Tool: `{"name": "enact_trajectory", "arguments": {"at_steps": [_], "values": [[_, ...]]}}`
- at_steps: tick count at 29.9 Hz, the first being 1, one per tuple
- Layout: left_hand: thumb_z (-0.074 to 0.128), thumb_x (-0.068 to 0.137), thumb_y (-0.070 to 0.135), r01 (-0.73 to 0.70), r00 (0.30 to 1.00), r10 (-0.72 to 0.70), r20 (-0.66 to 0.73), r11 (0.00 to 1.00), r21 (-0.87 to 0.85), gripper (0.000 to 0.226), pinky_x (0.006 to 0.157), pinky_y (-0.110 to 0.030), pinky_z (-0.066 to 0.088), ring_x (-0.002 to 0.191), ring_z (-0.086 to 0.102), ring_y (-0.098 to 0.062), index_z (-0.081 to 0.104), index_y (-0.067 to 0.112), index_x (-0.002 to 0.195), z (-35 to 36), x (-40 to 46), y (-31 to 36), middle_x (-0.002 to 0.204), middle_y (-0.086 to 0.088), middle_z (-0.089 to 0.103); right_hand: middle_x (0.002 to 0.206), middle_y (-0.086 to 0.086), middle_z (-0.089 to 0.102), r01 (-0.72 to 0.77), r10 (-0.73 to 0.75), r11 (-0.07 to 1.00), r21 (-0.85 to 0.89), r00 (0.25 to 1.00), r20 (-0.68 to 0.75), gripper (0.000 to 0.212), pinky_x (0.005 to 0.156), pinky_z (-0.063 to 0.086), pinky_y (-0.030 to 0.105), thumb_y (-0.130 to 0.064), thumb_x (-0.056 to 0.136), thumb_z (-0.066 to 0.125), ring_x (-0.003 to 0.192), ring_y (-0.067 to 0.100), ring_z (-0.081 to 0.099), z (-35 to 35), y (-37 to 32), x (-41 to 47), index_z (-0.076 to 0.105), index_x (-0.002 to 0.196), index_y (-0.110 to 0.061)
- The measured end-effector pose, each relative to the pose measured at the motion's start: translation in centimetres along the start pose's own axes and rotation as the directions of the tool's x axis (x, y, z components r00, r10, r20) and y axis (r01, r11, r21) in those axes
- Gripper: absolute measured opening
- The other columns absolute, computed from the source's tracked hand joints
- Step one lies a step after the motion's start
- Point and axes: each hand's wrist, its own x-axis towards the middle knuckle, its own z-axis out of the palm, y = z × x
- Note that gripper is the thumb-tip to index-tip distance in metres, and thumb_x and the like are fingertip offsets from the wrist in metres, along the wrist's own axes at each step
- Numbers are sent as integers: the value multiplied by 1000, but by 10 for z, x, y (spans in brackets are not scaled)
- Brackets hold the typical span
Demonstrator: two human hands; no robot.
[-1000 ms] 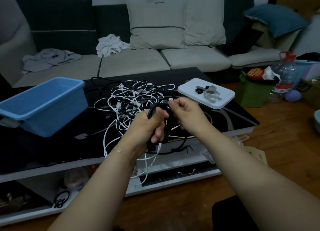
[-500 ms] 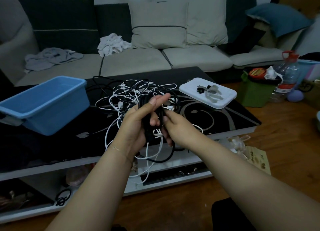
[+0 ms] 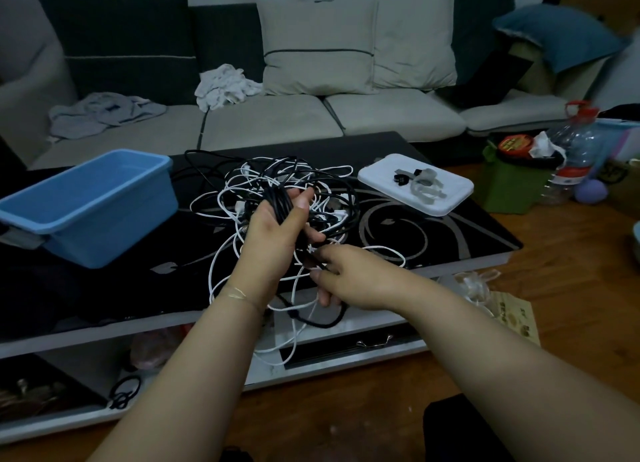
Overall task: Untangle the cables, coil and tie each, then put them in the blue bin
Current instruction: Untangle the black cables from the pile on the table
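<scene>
A tangle of black and white cables [image 3: 332, 188] lies in the middle of the black glass table [image 3: 433, 233]. My left hand [image 3: 273, 229] holds a bundle of black cable loops [image 3: 277, 198] upright above the tangle, thumb across the strands. My right hand [image 3: 346, 278] is lower and to the right, its fingers pinching a black cable strand [image 3: 322, 321] that droops past the table's front edge. The blue bin [image 3: 86, 205] stands on the left end of the table, with nothing visible inside it.
A white tray [image 3: 415, 188] holding grey and black ties sits on the table's right end. Behind the table runs a sofa [image 3: 277, 115] with cushions and clothes. A green box [image 3: 516, 184] and a plastic bottle [image 3: 575, 146] stand on the wooden floor at right.
My right hand has moved down and to the right, away from the bundle, drawing a black strand with it. My left hand has stayed up holding the loops.
</scene>
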Motion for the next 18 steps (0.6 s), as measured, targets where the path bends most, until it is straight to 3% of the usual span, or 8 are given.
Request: {"name": "enact_trajectory", "arguments": {"at_steps": [2, 4, 7, 9, 12, 14, 16, 18], "values": [[54, 98, 21, -24, 1000, 25, -14, 998, 50, 31, 59, -15, 49, 53, 61, -4, 55, 5, 124, 1, 1, -2, 86, -1, 65, 61, -4, 64, -9, 9, 1000, -5, 999, -44, 28, 57, 42, 25, -30, 99, 49, 54, 9, 54, -2, -3, -2, 54, 82, -8], [54, 98, 19, -42, 999, 43, -20, 997, 69, 33, 57, -16, 49, 52, 61, -5, 52, 2, 126, 0, 3, -2, 99, -2, 64, 57, -1, 61, 7, -3, 998, 60, 998, -63, 33, 53, 39, 24, -32, 97, 52, 48, 6, 48, -2, -3, -2, 52, 77, -6], [53, 98, 18, -103, 994, 109, -28, 979, 175, 29, 59, -16, 49, 54, 62, -6, 51, 7, 125, -3, 4, -3, 111, 21, 64, 76, 5, 56, 55, -47, 966, 252, 998, -39, 22, 55, 45, 16, -19, 97, 53, 57, 6, 51, -2, -3, -4, 58, 95, 3], [55, 97, 23, -110, 992, 120, -31, 965, 238, 24, 61, -26, 53, 57, 64, -9, 49, 14, 118, -9, 6, -6, 113, 22, 65, 88, -16, 56, 74, -87, 928, 365, 996, 21, 25, 69, 56, 30, -14, 99, 49, 63, 11, 54, -2, -3, -6, 57, 117, 1], [60, 84, 52, -82, 995, 94, -19, 935, 344, 46, 67, -40, 56, 62, 68, -12, 52, 16, 110, -15, 8, -7, 95, 15, 69, 59, -19, 51, 88, -107, 937, 338, 994, 37, 27, 54, 52, 35, -19, 101, 46, 49, 8, 45, -2, -1, -8, 54, 123, -4], [55, 81, 59, -111, 994, 96, 55, 887, 448, 58, 78, -45, 55, 73, 68, -10, 51, 10, 111, -16, 9, -10, 91, 15, 72, 55, -6, 43, 85, -81, 956, 282, 996, -25, 26, 49, 40, 28, -25, 100, 49, 45, 5, 39, -5, 1, -6, 60, 110, -3], [49, 80, 64, -130, 990, 78, 121, 847, 516, 64, 82, -48, 52, 85, 67, -18, 51, 8, 110, -15, 9, -14, 91, 8, 73, 48, -11, 44, 110, -93, 962, 250, 993, -80, 28, 49, 36, 22, -25, 98, 53, 43, -1, 40, -9, 2, -5, 64, 85, -3], [42, 88, 67, -134, 985, 59, 161, 849, 512, 65, 80, -47, 52, 78, 66, -19, 57, 7, 109, -11, 7, -12, 82, 4, 71, 46, -10, 45, 119, -101, 952, 280, 992, -80, 28, 49, 34, 21, -26, 97, 54, 42, 0, 40, -13, 3, -6, 64, 73, -16]]}}
